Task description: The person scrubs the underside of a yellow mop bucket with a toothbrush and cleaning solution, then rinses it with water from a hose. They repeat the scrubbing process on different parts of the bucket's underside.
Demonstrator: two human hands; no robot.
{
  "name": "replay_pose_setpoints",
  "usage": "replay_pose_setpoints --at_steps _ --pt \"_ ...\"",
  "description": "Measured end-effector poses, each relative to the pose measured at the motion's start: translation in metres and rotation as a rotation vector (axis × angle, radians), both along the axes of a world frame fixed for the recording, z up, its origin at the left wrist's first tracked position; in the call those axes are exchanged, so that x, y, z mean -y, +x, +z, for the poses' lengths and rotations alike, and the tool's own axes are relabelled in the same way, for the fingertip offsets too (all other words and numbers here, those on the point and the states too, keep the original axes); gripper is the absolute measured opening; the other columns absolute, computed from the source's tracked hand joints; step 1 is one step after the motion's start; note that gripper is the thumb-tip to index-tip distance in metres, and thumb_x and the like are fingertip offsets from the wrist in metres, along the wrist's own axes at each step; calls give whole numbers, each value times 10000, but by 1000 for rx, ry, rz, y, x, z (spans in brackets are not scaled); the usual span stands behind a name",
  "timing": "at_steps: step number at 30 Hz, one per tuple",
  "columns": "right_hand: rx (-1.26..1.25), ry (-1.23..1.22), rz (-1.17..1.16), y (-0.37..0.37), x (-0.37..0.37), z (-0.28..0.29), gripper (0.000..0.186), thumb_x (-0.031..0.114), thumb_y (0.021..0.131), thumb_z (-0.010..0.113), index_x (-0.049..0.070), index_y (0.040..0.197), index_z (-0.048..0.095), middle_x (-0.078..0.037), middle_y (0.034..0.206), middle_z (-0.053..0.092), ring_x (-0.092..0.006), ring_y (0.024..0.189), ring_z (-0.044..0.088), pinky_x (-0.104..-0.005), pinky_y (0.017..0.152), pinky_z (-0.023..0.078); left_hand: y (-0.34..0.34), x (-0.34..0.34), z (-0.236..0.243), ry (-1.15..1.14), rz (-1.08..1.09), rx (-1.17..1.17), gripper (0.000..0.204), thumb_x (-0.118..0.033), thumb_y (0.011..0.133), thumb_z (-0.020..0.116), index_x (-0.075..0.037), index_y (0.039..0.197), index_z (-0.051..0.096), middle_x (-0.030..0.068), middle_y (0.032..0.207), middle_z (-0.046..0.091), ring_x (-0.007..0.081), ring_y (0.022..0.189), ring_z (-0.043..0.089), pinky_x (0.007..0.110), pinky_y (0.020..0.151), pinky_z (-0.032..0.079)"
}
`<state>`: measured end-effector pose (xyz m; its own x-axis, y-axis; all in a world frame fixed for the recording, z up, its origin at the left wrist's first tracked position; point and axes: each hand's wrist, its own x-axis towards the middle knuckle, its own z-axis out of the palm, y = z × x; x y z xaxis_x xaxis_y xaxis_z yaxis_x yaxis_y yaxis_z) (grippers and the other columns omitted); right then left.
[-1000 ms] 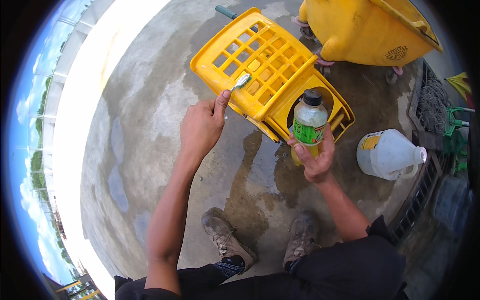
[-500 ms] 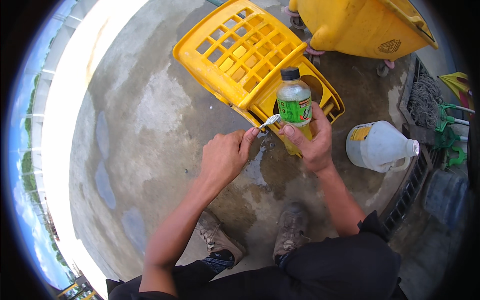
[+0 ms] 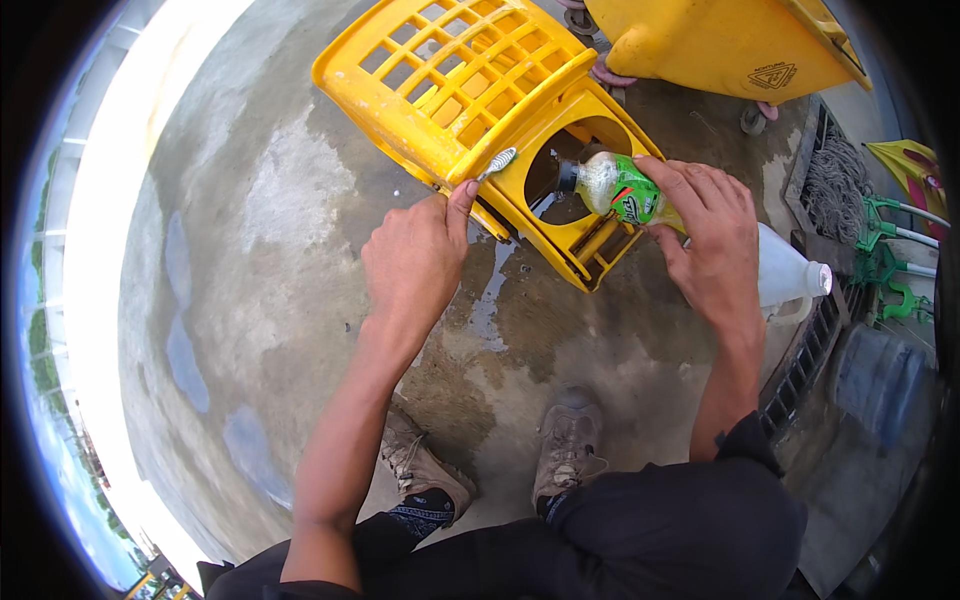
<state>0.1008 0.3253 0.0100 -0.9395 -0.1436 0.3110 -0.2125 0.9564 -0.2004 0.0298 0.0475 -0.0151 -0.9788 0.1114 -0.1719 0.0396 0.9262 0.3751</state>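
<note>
My left hand [image 3: 415, 255] grips a small white-bristled brush [image 3: 499, 161]; my right hand [image 3: 715, 240] grips a tipped green-and-clear plastic bottle [image 3: 628, 190].

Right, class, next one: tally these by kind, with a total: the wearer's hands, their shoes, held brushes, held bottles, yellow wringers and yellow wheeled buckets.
Hands: 2 (left hand, right hand)
Shoes: 2 (left shoe, right shoe)
Held brushes: 1 (small brush)
Held bottles: 1 (green-labelled bottle)
Yellow wringers: 1 (gridded wringer)
Yellow wheeled buckets: 1 (wheeled bucket)
Total: 8
</note>
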Motion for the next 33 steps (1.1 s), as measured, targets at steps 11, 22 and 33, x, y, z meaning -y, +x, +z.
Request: replay_pose_setpoints --at_steps 11,22,33 --pt "-87 -21 28 -5 10 -8 696 19 746 828 201 1401 676 -55 1225 704 -288 1207 635 -477 1057 468 20 -22 -1 -59 -56 20 700 -562 1118 444 -3 813 735 285 700 680 513 725 700 581 672 569" --pt "-23 163 19 31 -18 28 664 -10 725 797 205 1347 710 -40 1181 714 -274 1169 649 -464 1045 482 49 -43 -11 -72 -208 49 576 -515 1121 472 -43 928 741 277 708 683 503 717 700 584 651 562" --pt "96 -52 -69 61 -16 13 756 -34 665 828 200 1373 708 -58 1227 714 -303 1199 644 -454 1064 472 58 -58 -22 -26 -435 220 593 -502 1108 508 3 869 707 269 753 698 492 780 714 593 711 563"
